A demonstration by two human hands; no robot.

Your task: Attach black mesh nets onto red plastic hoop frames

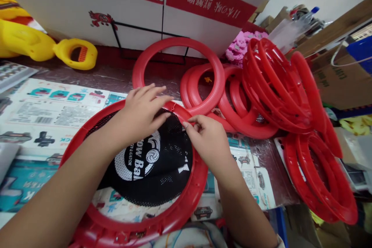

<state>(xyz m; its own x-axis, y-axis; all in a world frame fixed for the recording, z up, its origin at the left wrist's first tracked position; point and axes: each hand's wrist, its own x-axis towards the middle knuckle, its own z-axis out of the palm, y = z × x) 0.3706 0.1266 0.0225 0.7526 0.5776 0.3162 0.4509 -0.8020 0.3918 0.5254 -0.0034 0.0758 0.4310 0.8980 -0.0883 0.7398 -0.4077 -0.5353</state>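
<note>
A large red plastic ring [200,180] lies flat on the table in front of me. A black mesh net [162,162] with white printed lettering is spread inside it. My left hand [142,112] rests flat on the net near the ring's far rim, fingers spread. My right hand [207,139] pinches the net's edge against the red rim at the ring's far right side.
More red rings [180,46] lean and pile at the right [276,85] and front right [322,174]. Printed card sheets [52,104] cover the table. Yellow plastic parts [75,52] lie far left. A white and red carton [203,4] stands behind.
</note>
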